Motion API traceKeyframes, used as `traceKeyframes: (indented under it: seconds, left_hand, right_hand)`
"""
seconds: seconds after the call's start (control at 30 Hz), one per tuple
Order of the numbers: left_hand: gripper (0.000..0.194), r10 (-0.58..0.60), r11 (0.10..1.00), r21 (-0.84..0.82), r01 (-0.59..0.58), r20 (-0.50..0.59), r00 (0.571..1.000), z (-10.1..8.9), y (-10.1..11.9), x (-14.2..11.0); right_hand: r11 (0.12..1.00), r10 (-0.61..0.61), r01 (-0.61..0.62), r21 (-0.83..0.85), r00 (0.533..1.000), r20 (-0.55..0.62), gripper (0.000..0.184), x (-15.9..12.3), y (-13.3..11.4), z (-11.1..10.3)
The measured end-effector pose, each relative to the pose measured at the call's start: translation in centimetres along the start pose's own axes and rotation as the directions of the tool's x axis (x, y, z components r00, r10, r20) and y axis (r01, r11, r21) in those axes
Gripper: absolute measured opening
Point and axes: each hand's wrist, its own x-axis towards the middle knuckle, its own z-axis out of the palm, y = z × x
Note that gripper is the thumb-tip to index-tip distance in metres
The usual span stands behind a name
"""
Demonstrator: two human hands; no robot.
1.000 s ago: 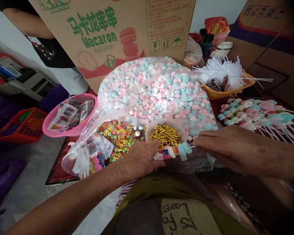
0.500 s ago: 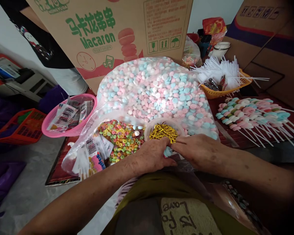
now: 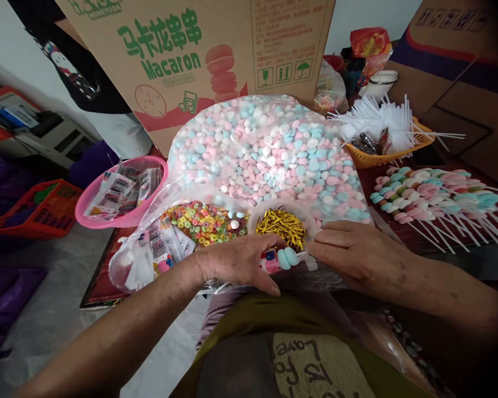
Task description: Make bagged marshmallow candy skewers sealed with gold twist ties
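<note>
My left hand [image 3: 243, 262] is closed around a marshmallow skewer [image 3: 288, 258], fingers above and thumb below. Its light-blue pieces show, and a pink printed part sits closer to the left palm. A short bit of white stick runs from the blue end to my right hand [image 3: 348, 251], whose fingertips pinch it. Just beyond both hands, a round clear tub [image 3: 311, 221] holds gold twist ties [image 3: 280, 225]. Ring-shaped candies [image 3: 207, 224] in many colours lie left of the tub, beside printed packets [image 3: 157, 254].
Behind lies a large clear bag of pastel marshmallows [image 3: 257, 149], backed by a cardboard box [image 3: 240, 33]. A pink basket [image 3: 83, 215] stands left; a yellow basket [image 3: 365, 160] of white sticks and finished marshmallow skewers [image 3: 423, 193] are at right. A person [image 3: 78, 77] stands back left.
My hands have drawn slightly apart, the left one shifting left. More of the skewer, with its blue pieces and pink printed part, now shows between them.
</note>
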Motion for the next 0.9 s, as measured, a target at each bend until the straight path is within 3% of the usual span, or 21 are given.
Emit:
traceKeyframes:
  seconds: [0.1, 0.23, 0.3, 0.33, 0.43, 0.5, 0.53, 0.63, 0.7, 0.8, 0.9]
  left_hand:
    - [0.081, 0.052, 0.984, -0.174, -0.033, 0.102, 0.993, 0.2, 0.1, 0.4]
    - [0.074, 0.042, 0.874, -0.467, 0.138, 0.355, 0.934, 0.8, 0.1, 1.1]
    - [0.061, 0.065, 0.86, -0.48, 0.174, 0.441, 0.895, 0.9, 0.3, 1.4]
    - [0.059, 0.064, 0.887, -0.436, 0.151, 0.439, 0.896, 0.8, 0.4, 1.5]
    - [0.08, -0.007, 0.99, -0.137, 0.04, 0.238, 0.971, 0.2, 0.8, 1.0]
    - [0.1, -0.066, 0.995, 0.071, 0.063, 0.03, 0.997, 0.1, 0.8, 0.2]
    - [0.101, -0.1, 0.982, 0.153, 0.108, -0.059, 0.993, 0.3, 0.7, -0.3]
    - [0.063, -0.137, 0.929, 0.298, 0.221, -0.278, 0.951, 1.2, 0.1, -1.7]
    - [0.043, -0.07, 0.946, 0.282, 0.159, -0.3, 0.951, 1.6, -0.4, -2.3]
    - [0.03, 0.006, 1.0, -0.015, -0.008, -0.094, 0.996, 1.3, -1.1, -2.7]
    - [0.022, 0.022, 0.925, -0.377, 0.037, 0.15, 0.988, 0.3, -1.7, -2.8]
  right_hand:
    - [0.996, -0.068, 0.063, -0.069, 0.995, -0.072, 0.028, 0.4, -0.3, -0.1]
    - [0.977, -0.185, 0.172, -0.129, 0.978, -0.097, 0.019, 0.9, -1.1, 0.1]
    - [0.966, -0.241, 0.227, -0.126, 0.964, -0.113, 0.016, 1.0, -1.3, 0.6]
    - [0.964, -0.252, 0.24, -0.118, 0.962, -0.102, 0.016, 1.1, -1.4, 0.8]
    - [0.98, -0.173, 0.169, -0.105, 0.985, -0.03, 0.019, 0.9, -1.0, 1.3]
    - [0.993, -0.047, 0.05, -0.105, 0.998, 0.031, 0.024, 0.7, -0.5, 1.1]
    - [0.996, 0.013, -0.008, -0.092, 0.999, 0.052, 0.025, 0.6, -0.3, 0.9]
    - [0.993, 0.12, -0.118, -0.022, 0.984, 0.13, 0.025, 0.5, 0.2, 0.1]
    - [0.991, 0.131, -0.13, -0.014, 0.983, 0.127, 0.026, 0.6, 0.3, -0.1]
    - [0.994, 0.064, -0.059, -0.097, 0.997, 0.044, 0.027, 0.5, 0.4, -0.3]
    - [0.985, -0.046, 0.04, -0.165, 0.998, -0.036, 0.026, 0.1, 0.2, -0.9]
